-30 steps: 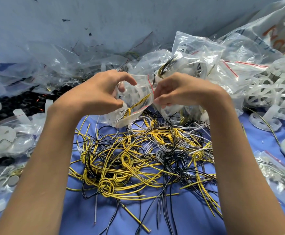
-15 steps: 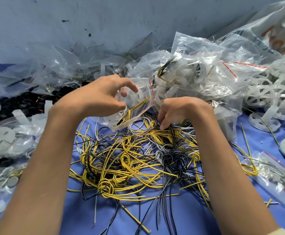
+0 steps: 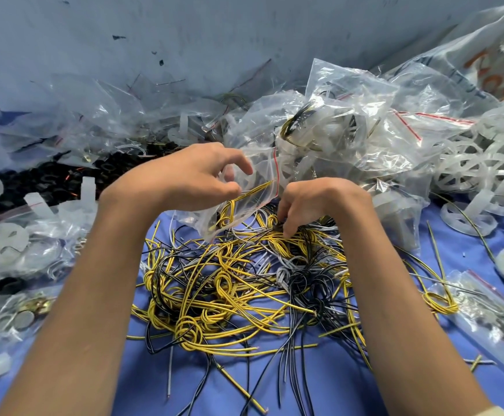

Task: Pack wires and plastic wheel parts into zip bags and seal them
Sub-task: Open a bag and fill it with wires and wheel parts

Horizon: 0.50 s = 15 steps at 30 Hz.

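The left hand (image 3: 196, 178) grips an unsealed zip bag (image 3: 253, 175) holding yellow wire. The right hand (image 3: 320, 202) curls its fingers into the wire pile (image 3: 238, 292), grasp unclear. Filled bags (image 3: 353, 115) lie behind, and wheels (image 3: 470, 166) are still loose.

Wires (image 3: 244, 289) lie before filled bags (image 3: 350, 121) (wheels (image 3: 470, 169) right).

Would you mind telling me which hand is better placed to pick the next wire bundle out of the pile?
The right hand: its fingers reach into the wire pile, while the left hand holds the zip bag.
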{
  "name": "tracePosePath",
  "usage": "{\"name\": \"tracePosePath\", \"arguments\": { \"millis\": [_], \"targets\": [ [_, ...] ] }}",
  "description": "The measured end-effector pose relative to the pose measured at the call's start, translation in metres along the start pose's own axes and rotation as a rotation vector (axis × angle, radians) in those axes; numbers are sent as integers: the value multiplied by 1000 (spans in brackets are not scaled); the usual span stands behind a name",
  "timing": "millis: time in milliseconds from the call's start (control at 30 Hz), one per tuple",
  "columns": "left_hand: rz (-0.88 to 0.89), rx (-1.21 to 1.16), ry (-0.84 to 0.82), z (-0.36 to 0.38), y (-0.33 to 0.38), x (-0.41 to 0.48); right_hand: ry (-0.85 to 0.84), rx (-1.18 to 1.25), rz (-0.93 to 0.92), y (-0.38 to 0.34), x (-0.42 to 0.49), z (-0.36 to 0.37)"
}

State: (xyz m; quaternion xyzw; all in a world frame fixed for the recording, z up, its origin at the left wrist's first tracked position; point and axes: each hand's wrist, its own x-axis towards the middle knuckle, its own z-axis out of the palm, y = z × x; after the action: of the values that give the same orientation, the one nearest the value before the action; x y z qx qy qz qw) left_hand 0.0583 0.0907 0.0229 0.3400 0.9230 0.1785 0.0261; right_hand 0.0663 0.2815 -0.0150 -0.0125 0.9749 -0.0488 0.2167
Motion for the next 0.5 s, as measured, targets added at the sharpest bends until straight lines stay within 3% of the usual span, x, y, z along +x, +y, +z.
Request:
{"name": "tracePosePath", "arguments": {
  "millis": [267,500],
  "targets": [
    [4,24,10,1,-1,1,80,107,-110,8,-25,-17],
    [60,-73,95,1,4,3,157,309,-356,11,-49,-34]
  ]
}}
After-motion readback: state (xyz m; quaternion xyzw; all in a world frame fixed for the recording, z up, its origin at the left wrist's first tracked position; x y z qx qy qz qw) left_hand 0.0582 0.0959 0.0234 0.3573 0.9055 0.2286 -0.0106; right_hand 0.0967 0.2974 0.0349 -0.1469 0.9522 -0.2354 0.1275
